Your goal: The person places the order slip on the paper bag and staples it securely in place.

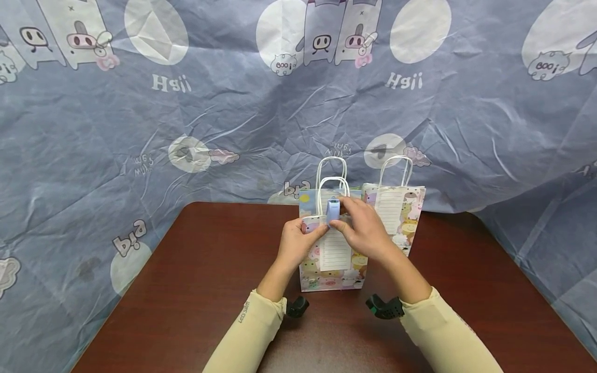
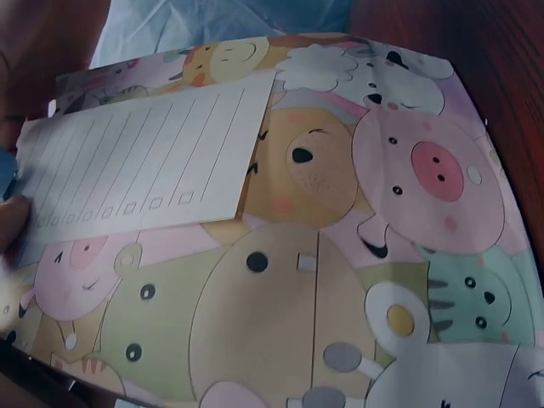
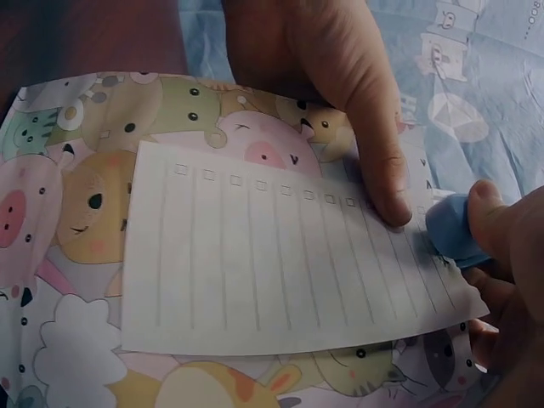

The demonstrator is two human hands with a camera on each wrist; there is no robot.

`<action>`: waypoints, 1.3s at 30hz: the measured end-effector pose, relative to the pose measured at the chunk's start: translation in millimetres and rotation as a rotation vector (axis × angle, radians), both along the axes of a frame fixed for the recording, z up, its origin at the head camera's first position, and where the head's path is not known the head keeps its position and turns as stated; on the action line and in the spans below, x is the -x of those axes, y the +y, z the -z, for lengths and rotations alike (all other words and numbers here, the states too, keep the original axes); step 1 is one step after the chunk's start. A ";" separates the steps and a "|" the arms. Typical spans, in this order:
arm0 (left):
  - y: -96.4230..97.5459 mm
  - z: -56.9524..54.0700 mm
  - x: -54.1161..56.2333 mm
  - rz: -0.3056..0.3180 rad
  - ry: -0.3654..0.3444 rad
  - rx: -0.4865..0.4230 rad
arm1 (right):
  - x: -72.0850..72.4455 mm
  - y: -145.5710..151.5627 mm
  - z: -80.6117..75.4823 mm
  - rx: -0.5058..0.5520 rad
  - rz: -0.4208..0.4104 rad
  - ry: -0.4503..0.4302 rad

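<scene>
A paper gift bag (image 1: pixel 310 282) printed with cartoon animals stands upright, its white handles on top. A lined checklist sheet (image 1: pixel 335 256) lies against its front. My left hand (image 1: pixel 295 242) pinches the bag's upper left edge, and in the right wrist view its thumb (image 3: pixel 387 174) presses on the sheet. My right hand (image 1: pixel 366 228) grips a small light-blue stapler (image 1: pixel 333 212) at the sheet's top edge. The right wrist view shows the stapler (image 3: pixel 455 228) over that edge. My right fingers behind the bag are partly hidden.
Just behind stands another bag with a blue upper part (image 1: pixel 306 199), mostly covered. To the right, a similar animal bag (image 1: pixel 411 217) bears its own lined sheet (image 1: pixel 388 207). All stand on a dark red-brown table (image 1: pixel 224 269) before a blue cartoon cloth (image 1: pixel 261 119).
</scene>
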State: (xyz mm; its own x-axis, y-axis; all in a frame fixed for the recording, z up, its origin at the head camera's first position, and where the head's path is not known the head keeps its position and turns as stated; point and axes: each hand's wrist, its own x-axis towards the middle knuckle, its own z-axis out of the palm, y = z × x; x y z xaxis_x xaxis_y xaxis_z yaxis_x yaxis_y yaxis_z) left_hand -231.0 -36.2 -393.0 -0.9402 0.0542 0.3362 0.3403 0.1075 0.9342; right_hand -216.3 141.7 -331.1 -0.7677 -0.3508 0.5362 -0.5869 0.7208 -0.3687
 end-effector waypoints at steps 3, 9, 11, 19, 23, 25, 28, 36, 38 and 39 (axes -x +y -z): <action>-0.8 0.1 1.2 0.022 -0.010 0.010 | -0.3 -1.9 2.1 0.009 0.010 0.021; -0.1 -2.7 1.7 0.034 -0.032 0.040 | -0.1 -4.2 5.6 0.037 0.012 0.042; 0.2 -3.4 1.4 0.033 -0.043 0.049 | 0.5 -4.3 6.4 0.043 0.007 0.048; 1.0 -1.6 -2.2 0.024 -0.051 0.031 | 1.8 -3.9 9.2 0.066 -0.003 0.077; 0.1 1.1 -0.4 0.031 -0.034 0.020 | 1.7 -4.3 10.4 0.065 -0.002 0.095; -0.2 1.7 0.4 0.029 -0.027 0.020 | 2.0 -4.9 11.0 0.062 -0.001 0.104; -0.3 1.8 0.7 0.025 -0.020 0.024 | 2.7 -6.0 11.7 0.053 0.002 0.114; 1.0 0.2 -1.7 0.011 -0.028 0.050 | 2.7 -5.9 15.3 0.054 0.023 0.143; 1.8 0.3 -1.7 0.005 -0.024 0.050 | 3.1 -4.9 16.0 0.056 0.022 0.151; 2.6 0.5 -1.4 0.005 -0.023 0.049 | 3.0 -4.1 16.2 0.058 0.022 0.154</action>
State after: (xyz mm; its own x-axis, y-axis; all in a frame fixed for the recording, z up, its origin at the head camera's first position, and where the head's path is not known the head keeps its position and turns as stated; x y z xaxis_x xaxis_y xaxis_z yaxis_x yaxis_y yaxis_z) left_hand -229.6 -33.7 -393.5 -0.9472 0.0749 0.3117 0.3197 0.1516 0.9353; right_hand -219.4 137.6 -347.3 -0.6825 -0.2998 0.6666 -0.6235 0.7147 -0.3169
